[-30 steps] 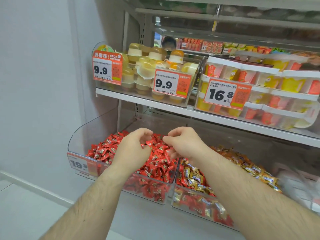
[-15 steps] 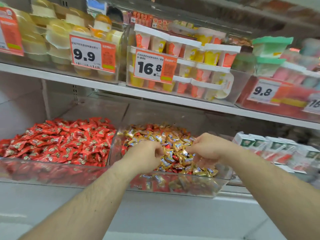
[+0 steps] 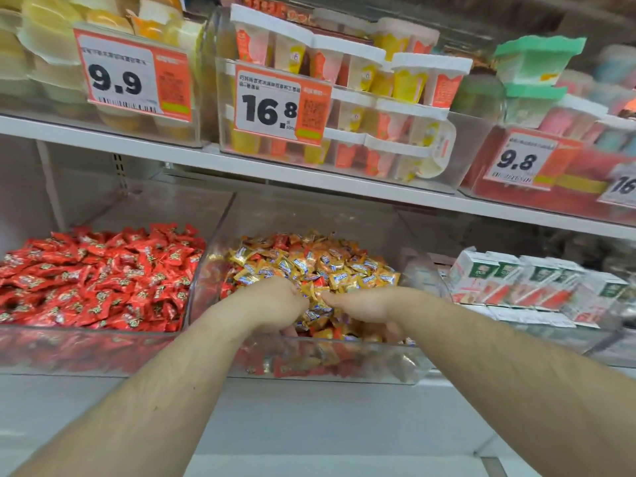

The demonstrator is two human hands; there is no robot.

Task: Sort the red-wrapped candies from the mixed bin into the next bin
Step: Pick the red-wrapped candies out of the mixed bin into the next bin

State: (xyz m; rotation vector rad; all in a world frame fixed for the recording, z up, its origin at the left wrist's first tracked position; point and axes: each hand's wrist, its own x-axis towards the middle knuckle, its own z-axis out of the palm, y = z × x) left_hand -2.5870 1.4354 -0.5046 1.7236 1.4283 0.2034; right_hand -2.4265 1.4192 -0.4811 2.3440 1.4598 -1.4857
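A clear mixed bin in the middle holds gold-wrapped candies with a few red-wrapped candies among them. To its left a clear bin is heaped with red candies. Both hands are down in the front of the mixed bin. My left hand has its fingers curled into the candies; what it holds is hidden. My right hand also digs in with bent fingers, fingertips out of sight.
A white shelf hangs low above the bins, carrying clear boxes of jelly cups with price tags. Small white cartons stand to the right of the mixed bin. A shelf ledge runs below.
A second ago both hands were over the red bin. They have moved right to the mixed bin and sunk lower into its front; the view has followed and come closer.
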